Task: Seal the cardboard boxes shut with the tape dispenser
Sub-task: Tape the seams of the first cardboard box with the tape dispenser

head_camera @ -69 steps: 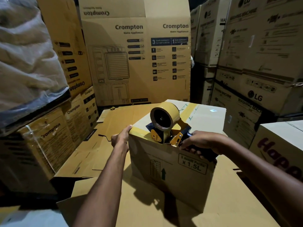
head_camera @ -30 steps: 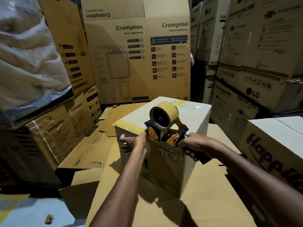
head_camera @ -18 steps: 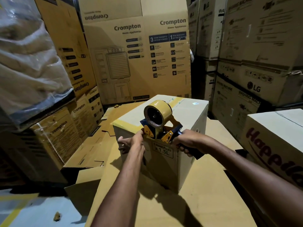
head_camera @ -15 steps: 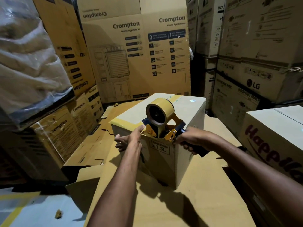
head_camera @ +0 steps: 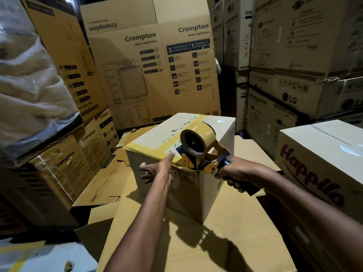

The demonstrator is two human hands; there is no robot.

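Observation:
A small cardboard box [head_camera: 157, 138] with closed top flaps stands on flattened cardboard in front of me. Yellow-brown tape runs along its near top edge. The tape dispenser [head_camera: 198, 148], blue and yellow with a brown tape roll, sits at the box's near top edge. My right hand [head_camera: 235, 174] grips its dark handle. My left hand [head_camera: 159, 167] rests against the box's near side, its thumb pressing the tape at the top edge just left of the dispenser.
A flat cardboard sheet [head_camera: 196, 242] lies under the box. A white "Happilo" box [head_camera: 318, 160] stands to the right. Tall Crompton cartons [head_camera: 153, 65] rise behind and to the left, LG cartons [head_camera: 294, 75] at the right. Loose flattened cardboard [head_camera: 102, 181] lies left.
The box has turned and slid a little away to the right. My left hand moved from the box's left corner to the near top edge beside the dispenser, which has tilted onto the top.

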